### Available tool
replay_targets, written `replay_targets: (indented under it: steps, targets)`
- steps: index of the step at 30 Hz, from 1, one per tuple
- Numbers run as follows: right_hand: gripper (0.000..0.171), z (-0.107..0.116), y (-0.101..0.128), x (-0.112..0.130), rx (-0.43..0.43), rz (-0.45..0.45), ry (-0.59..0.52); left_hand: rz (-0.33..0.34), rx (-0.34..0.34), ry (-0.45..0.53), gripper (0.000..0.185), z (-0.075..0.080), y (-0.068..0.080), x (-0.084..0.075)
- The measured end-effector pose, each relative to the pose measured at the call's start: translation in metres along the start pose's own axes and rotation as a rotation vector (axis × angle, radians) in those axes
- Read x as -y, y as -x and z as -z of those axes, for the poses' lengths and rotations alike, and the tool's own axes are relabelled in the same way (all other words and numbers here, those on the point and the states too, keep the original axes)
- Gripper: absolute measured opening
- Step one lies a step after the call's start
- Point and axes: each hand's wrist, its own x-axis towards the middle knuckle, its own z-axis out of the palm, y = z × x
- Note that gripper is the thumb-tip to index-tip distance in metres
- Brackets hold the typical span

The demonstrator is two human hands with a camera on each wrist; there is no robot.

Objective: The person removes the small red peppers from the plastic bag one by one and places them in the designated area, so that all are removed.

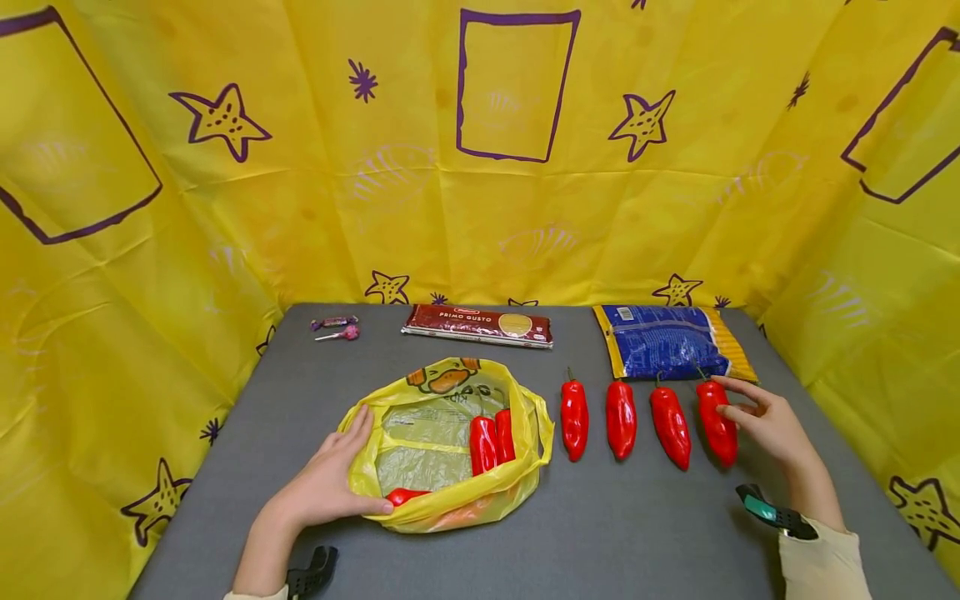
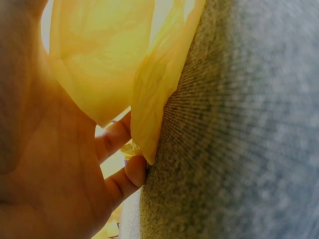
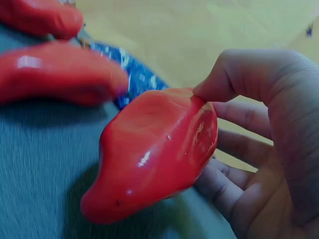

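Observation:
At the right end of a row of red peppers, my right hand (image 1: 772, 425) pinches a glossy red pepper (image 1: 717, 425) between thumb and fingers near its stem end. The right wrist view shows the same red pepper (image 3: 154, 154) in these fingers, its tip pointing away. My left hand (image 1: 322, 483) grips the left side of a yellow plastic bag (image 1: 465, 504), thumb on the front rim. The bag's mouth is spread wide, and several red peppers (image 1: 483, 444) lie inside. In the left wrist view, fingers (image 2: 122, 184) bend against the yellow plastic (image 2: 149, 104).
Three more red peppers (image 1: 621, 421) lie between the bag and my right hand. Behind them is a blue and yellow packet (image 1: 667, 342). A dark red Primo Gusto pasta pack (image 1: 477, 325) lies at the back, with a lollipop (image 1: 348, 332) and a wrapped candy (image 1: 334, 322) at back left.

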Motion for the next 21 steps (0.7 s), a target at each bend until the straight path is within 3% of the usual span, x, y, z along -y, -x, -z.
replay_targets:
  steps: [11,21]
  targets:
    - [0.053,0.002,-0.001,-0.025,0.05,-0.082,0.091,0.005,0.004,0.0,0.144,-0.001,-0.001,0.003]
    - [0.056,0.003,-0.001,-0.028,0.013,-0.126,0.092,-0.009,-0.014,-0.012,0.143,-0.003,0.0,0.003]
